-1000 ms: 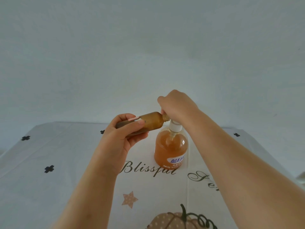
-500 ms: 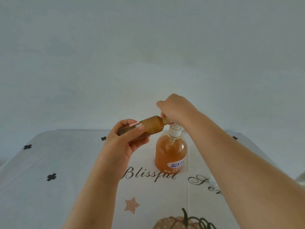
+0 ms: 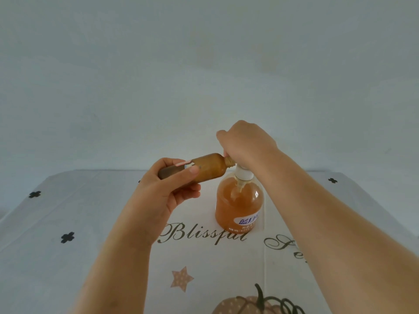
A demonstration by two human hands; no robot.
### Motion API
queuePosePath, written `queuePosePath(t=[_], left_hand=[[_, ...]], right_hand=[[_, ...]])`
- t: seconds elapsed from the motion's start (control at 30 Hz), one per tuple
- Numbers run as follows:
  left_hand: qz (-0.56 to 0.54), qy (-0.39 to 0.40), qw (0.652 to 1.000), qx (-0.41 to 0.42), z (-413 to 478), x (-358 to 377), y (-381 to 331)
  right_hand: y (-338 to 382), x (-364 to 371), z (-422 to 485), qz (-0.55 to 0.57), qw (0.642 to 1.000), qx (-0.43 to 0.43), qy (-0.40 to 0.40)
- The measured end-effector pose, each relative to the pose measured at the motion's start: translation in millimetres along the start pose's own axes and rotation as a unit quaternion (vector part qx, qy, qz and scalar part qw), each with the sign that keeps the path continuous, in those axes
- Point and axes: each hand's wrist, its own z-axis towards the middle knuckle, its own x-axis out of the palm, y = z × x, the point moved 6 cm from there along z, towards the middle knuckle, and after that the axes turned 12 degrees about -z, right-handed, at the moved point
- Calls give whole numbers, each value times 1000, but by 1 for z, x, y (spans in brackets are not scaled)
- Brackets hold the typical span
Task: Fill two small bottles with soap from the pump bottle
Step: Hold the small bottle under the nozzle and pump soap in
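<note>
Both hands have stayed nearly where they were half a second ago; the left hand (image 3: 167, 191) grips the small bottle (image 3: 208, 168), fingers and thumb curled round it, and holds it almost lying, its mouth pointing to 3 o'clock at the pump; the right hand (image 3: 247, 146) is curled down over the head of the pump bottle (image 3: 238, 205); this one stands upright on the tablecloth (image 3: 90, 223), at 12 o'clock from the end of the printed word (image 3: 199, 234).
</note>
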Motion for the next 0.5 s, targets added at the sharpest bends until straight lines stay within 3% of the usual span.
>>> queuePosePath(t=[0.5], left_hand=[[220, 43, 975, 4, -11, 7, -10]], right_hand=[[9, -16, -9, -31, 999, 1, 31]])
